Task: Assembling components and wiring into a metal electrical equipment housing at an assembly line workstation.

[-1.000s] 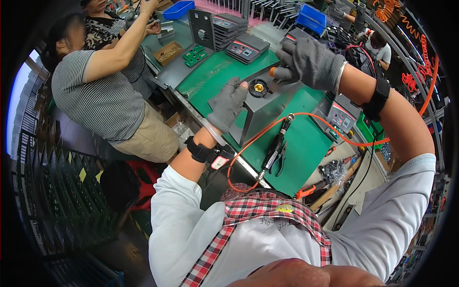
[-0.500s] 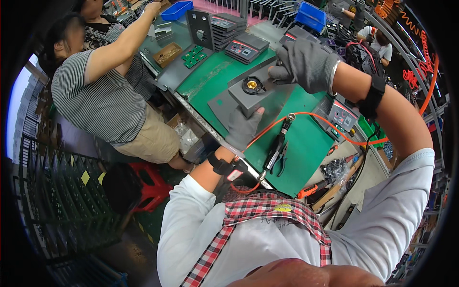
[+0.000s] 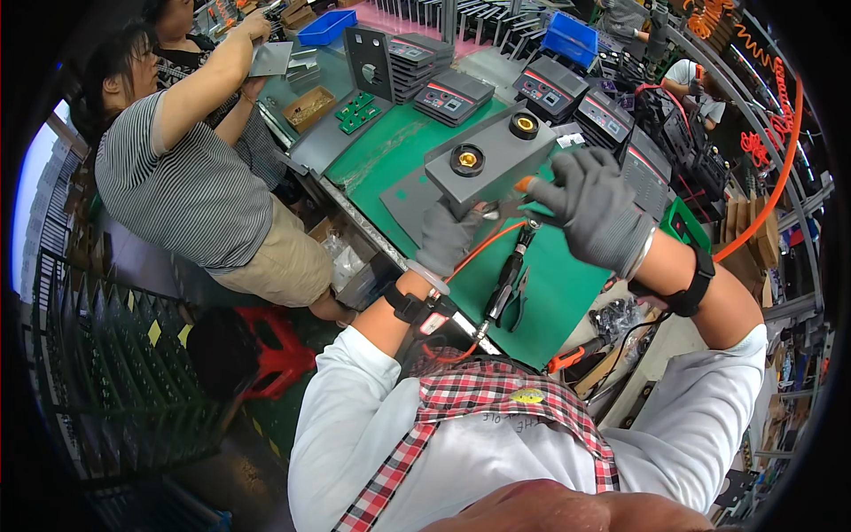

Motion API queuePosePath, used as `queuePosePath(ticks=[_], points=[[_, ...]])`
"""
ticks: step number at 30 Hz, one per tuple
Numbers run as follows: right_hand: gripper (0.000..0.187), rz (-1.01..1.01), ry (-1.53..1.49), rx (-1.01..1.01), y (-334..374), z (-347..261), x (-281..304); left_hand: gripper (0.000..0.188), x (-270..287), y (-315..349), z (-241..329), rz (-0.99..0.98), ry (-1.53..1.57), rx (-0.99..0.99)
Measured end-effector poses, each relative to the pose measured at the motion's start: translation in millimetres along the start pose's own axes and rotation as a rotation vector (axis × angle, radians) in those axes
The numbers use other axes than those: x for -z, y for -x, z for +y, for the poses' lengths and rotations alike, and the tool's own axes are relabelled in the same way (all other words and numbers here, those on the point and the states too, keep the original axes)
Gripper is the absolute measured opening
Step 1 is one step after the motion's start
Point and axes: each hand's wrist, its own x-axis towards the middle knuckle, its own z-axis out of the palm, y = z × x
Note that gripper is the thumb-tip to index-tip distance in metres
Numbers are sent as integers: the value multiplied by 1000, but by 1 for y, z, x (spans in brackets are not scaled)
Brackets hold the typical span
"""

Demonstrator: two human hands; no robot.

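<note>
My left hand (image 3: 448,238), in a grey glove, grips the near-left edge of a dark grey metal panel (image 3: 496,173). Two black round fittings with brass centres, the nearer fitting (image 3: 467,160) and the farther fitting (image 3: 524,125), stand on the panel. Just right of it is my right hand (image 3: 603,213), gloved, with curled fingers and an orange tip showing at the thumb side. What those fingers hold, if anything, is hidden. Below the hands lie a black ratchet-like air tool (image 3: 507,279) and dark-handled pliers (image 3: 519,301) on the green mat (image 3: 558,301).
Grey control units with front panels (image 3: 452,96) are stacked at the back. Green circuit boards (image 3: 358,113) lie at left beside an upright metal bracket (image 3: 369,62). A co-worker (image 3: 191,168) stands at left. An orange hose (image 3: 784,191) runs down the right side.
My right hand has drawn back nearer and lower, off the panel's far end. The second fitting now shows there. The co-worker's hands have moved, and now a metal plate shows in them.
</note>
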Motion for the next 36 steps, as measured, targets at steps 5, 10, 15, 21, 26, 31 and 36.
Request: queuePosePath(ticks=[5,10,15,21,26,31,36], points=[[38,-242,-8,-40,-2,21,1,37,-2,4,10,15,-282,25],[54,-700,-200,-124,12,16,2,37,-11,12,8,82,-179,-39],[62,-543,-542,-440,28,16,2,26,-27,28,-4,-24,-402,-103],[67,-565,-587,-661,37,2,-2,21,-46,41,-8,-135,-488,-229],[69,-589,-614,-775,44,-10,1,16,-55,46,-14,-272,-613,-313],[69,-580,-495,-822,53,-22,9,14,-62,50,-22,-246,-485,-398],[64,-720,-548,-834,49,-26,17,18,-65,56,-28,-353,-456,-309]])
